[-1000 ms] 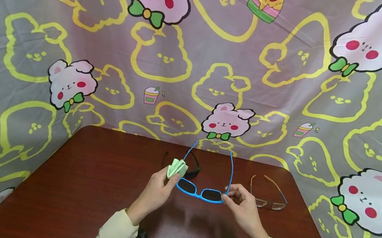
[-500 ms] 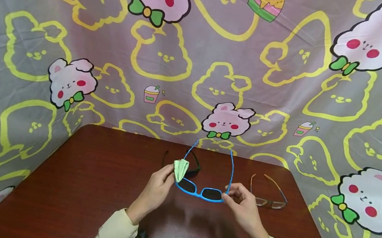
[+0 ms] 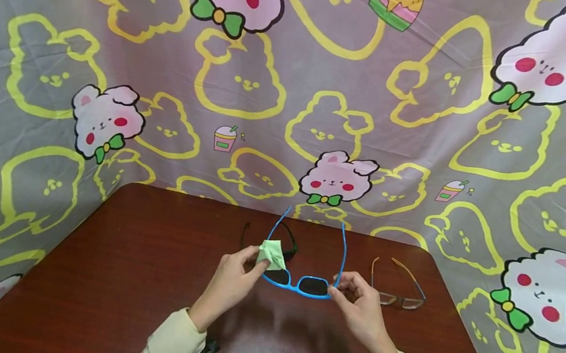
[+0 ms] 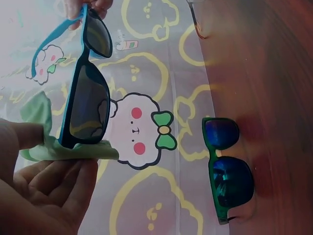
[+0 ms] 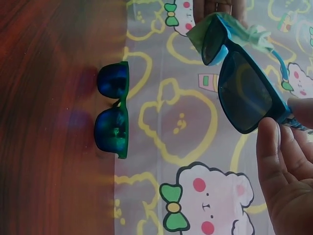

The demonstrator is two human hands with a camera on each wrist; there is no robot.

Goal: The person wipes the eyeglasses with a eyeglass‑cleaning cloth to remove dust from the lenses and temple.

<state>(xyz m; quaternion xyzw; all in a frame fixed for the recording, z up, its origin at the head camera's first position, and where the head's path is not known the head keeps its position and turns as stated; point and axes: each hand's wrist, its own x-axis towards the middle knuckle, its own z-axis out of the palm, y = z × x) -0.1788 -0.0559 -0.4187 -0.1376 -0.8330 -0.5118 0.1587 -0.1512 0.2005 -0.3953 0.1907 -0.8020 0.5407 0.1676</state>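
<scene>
The blue glasses (image 3: pixel 293 288) are up over the tabletop (image 3: pixel 120 274), the long front going side to side. The left hand (image 3: pixel 232 278) pinches a green cloth (image 3: pixel 272 254) round the left end — the fingers of the right hand (image 3: pixel 359 307) grip the right corner, no cloth there.

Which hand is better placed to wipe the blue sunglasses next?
Probably the left hand: it pinches the green cloth at one end of the blue sunglasses; the right hand grips their other end.
</scene>
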